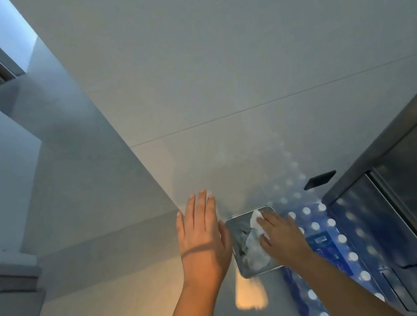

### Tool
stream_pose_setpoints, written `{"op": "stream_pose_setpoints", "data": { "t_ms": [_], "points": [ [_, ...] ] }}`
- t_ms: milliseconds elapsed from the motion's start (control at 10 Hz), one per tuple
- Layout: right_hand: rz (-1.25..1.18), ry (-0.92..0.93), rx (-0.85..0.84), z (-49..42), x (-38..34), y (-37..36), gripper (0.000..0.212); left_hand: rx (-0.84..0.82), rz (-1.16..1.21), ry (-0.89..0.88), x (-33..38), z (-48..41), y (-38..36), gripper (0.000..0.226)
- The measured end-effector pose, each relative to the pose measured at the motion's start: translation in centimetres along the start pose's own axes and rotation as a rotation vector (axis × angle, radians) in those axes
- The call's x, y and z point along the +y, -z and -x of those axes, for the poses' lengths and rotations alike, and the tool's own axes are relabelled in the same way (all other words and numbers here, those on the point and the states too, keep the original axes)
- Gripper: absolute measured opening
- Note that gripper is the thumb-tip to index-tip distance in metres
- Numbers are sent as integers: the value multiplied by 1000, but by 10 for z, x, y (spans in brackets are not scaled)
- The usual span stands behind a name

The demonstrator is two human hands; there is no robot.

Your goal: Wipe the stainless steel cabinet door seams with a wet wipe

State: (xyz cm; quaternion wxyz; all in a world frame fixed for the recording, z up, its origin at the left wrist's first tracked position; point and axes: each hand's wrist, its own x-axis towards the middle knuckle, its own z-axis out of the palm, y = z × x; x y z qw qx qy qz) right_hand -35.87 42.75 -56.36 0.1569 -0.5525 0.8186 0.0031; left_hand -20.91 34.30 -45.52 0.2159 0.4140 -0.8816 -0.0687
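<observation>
My right hand [281, 238] reaches over a small steel bin [237, 261] on the floor and pinches a white wet wipe [256, 219] at its fingertips, just above the bin's far rim. Crumpled used wipes [254, 252] lie inside the bin. My left hand [202, 242] hovers to the left of the bin, palm down with its fingers straight and together, holding nothing. The stainless steel cabinet [416, 190] stands at the right, with its door seams running along the front edge.
A blue shrink-wrapped pack of bottles with white caps [328, 245] lies between the bin and the cabinet. A small black block [319, 179] sits on the pale tiled floor beyond it. A wall corner runs along the left.
</observation>
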Motion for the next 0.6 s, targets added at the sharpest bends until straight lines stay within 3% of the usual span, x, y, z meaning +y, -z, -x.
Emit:
{"op": "stream_pose_setpoints", "data": {
  "t_ms": [200,600],
  "points": [
    [52,-37,-98,-17,7,-35,51,-18,-25,25,-11,10,-15,39],
    [53,-56,-224,-32,12,-59,50,34,-20,69,-14,12,-35,51]
  ]
}}
